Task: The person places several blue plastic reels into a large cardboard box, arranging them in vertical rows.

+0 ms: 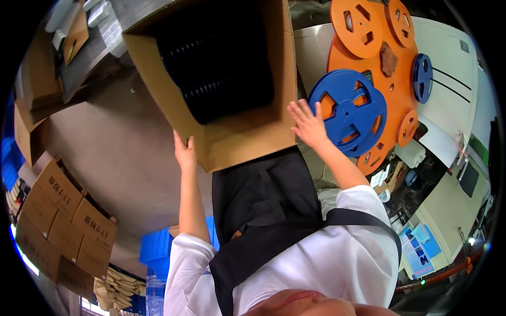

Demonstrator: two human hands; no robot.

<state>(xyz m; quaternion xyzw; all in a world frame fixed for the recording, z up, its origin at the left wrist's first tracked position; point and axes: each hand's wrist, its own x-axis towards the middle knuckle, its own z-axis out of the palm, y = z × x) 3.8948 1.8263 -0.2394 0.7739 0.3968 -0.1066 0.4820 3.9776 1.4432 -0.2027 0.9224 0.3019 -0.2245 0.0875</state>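
Observation:
An open cardboard box (247, 139) is in front of me at the top middle, tilted so that I look into it. Inside are rows of thin black discs (232, 89) packed side by side, likely reels, too dark to make out fully. At the box's left wall, my left hand (184, 154) grips the edge between thumb and fingers. Fingers apart, my right hand (310, 126) lies along the outside of the right wall and holds nothing. Close beyond that hand is a blue reel (350, 110), mounted on a large orange disc (403, 87).
Smaller orange discs (356, 26) and another blue reel (422, 78) sit around the orange disc on a pale machine. Stacked cartons (66, 237) and blue crates (156, 246) stand at lower left. A metal table (95, 55) with packs is at upper left.

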